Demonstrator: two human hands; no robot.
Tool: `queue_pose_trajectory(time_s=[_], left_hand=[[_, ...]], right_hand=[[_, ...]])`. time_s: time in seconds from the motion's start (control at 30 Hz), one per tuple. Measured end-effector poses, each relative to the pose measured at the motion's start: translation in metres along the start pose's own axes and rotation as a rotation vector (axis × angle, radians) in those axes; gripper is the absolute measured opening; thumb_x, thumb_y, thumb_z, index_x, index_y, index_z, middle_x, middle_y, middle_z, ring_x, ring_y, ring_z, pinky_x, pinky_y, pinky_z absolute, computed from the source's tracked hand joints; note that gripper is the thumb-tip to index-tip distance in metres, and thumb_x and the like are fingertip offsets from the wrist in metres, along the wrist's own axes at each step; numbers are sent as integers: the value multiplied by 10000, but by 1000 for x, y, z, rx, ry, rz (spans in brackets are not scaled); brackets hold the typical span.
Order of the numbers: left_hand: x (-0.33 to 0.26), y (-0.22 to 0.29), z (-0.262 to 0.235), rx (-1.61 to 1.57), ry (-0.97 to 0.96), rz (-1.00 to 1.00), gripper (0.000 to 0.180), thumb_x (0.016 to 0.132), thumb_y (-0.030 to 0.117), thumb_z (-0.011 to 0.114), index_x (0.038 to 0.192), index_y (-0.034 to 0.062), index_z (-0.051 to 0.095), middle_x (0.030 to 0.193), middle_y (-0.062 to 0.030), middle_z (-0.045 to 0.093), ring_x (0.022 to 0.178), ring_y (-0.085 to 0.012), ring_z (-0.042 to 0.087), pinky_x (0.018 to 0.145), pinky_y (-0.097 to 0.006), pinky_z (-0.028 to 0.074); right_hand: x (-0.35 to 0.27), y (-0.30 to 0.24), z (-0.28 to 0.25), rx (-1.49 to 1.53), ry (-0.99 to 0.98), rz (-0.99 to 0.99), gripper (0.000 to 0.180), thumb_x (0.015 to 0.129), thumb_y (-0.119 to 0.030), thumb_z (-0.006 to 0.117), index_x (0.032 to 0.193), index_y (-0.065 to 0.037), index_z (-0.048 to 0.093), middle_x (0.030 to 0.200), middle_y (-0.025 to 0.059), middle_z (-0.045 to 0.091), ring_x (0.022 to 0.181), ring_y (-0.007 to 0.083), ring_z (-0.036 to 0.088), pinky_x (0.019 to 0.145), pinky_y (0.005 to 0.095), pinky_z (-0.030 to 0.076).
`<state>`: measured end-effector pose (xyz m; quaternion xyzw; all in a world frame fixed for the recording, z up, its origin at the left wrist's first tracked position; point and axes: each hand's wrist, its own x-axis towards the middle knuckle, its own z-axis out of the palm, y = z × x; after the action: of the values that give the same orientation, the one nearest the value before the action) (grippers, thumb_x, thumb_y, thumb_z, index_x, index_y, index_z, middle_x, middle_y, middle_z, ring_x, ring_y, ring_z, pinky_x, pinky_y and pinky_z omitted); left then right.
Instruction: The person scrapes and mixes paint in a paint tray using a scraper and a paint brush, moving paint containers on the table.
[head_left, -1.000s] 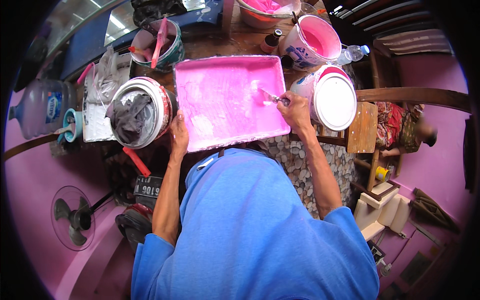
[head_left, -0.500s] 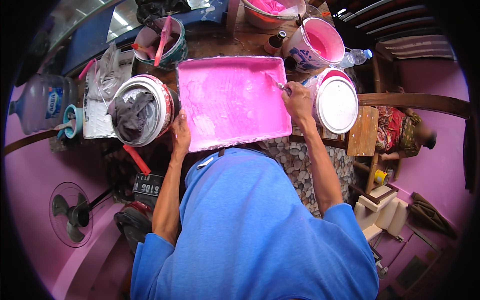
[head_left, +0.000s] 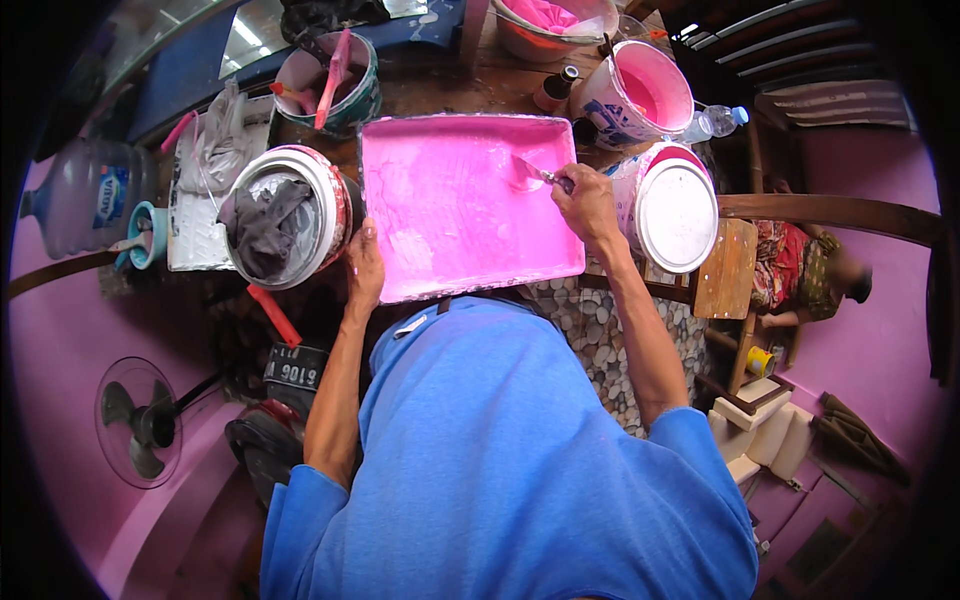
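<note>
A shallow rectangular paint tray (head_left: 500, 279), coated with wet pink paint, is in front of my body. My left hand (head_left: 366, 266) grips its left edge near the front corner, thumb up along the side wall. Over the tray's right part, my right hand (head_left: 586, 208) is closed around the handle of a putty knife (head_left: 538, 173). The blade points left and rests in the pink paint, with smear marks around it. The fingers under the tray are hidden.
Left of the tray, a bucket (head_left: 330, 225) holds a dark rag. Another bucket (head_left: 368, 105) with pink-handled tools stands behind. At right are a white-lidded bucket (head_left: 677, 215), an open pink paint bucket (head_left: 600, 110) and bottles. A person (head_left: 800, 265) sits far right.
My right hand has drawn the putty knife slightly left and toward me through the paint. The blade now lies farther from the tray's right wall. My left hand keeps its hold.
</note>
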<state>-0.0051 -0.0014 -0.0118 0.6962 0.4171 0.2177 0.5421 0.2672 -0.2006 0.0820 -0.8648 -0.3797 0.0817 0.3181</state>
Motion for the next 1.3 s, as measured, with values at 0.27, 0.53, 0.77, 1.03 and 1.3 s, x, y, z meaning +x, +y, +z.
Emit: queue_pose_trajectory(time_s=[0.27, 0.53, 0.77, 1.03, 1.3], left_hand=[[-2, 5, 2, -6, 12, 10, 560, 994, 463, 383, 905, -60, 563, 731, -60, 480, 721, -154, 402, 682, -334, 400], [-2, 5, 0, 10, -5, -40, 573, 990, 473, 385, 933, -65, 574, 750, -72, 510, 736, -160, 422, 700, -339, 409], [0, 1, -2, 24, -49, -63, 582, 990, 472, 382, 938, -75, 572, 755, -90, 527, 730, -173, 431, 697, -343, 409], [-3, 5, 1, 16, -2, -5, 558, 993, 462, 381, 861, -55, 542, 707, -59, 451, 696, -159, 402, 651, -341, 389], [0, -6, 3, -44, 47, 32, 545, 998, 447, 379, 869, -54, 550, 717, -68, 475, 711, -158, 406, 675, -342, 395]], right_hand=[[-3, -11, 6, -27, -17, -40, 141, 730, -50, 620, 837, 39, 638, 757, 195, 623, 693, 333, 626, 665, 405, 489], [-7, -17, 11, -56, -23, -66, 161, 753, -50, 627, 887, 37, 642, 800, 188, 622, 706, 317, 630, 662, 381, 502], [-9, -30, 13, -123, -71, -135, 158, 780, -31, 611, 931, 12, 635, 815, 163, 589, 703, 322, 613, 641, 397, 495], [-11, -23, -9, -42, -30, -177, 123, 807, -56, 580, 898, 14, 623, 780, 172, 579, 675, 333, 603, 652, 437, 497], [8, 26, 0, -166, -42, -77, 112, 768, -69, 603, 843, 7, 634, 836, 189, 608, 779, 366, 614, 714, 449, 478]])
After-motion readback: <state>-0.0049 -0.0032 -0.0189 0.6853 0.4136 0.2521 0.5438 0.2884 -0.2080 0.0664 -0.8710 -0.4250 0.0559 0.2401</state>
